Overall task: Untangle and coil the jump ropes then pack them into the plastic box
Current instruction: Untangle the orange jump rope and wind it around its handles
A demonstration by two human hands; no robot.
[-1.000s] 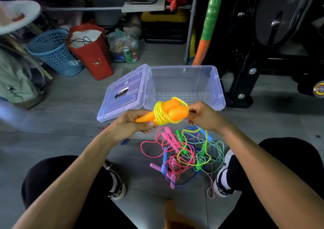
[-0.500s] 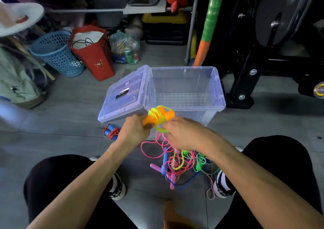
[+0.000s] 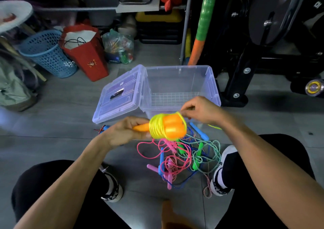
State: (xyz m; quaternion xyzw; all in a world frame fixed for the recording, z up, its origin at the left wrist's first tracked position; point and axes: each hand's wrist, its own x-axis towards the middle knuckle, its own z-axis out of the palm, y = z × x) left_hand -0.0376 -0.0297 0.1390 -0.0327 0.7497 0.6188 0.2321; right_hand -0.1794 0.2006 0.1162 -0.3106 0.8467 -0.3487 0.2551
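Left hand grips the orange handles; right hand pinches the yellow rope. Lose that pinch and the coils likely spring loose, dropping into the tangle below.

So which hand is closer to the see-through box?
The right hand. It hovers at the clear plastic box's front edge, pinching yellow rope. The left hand grips the orange handles farther back.

A blue perforated basket and a red paper bag are being kept on the grey floor, far up-left of the grip; black exercise equipment is being stored up-right.
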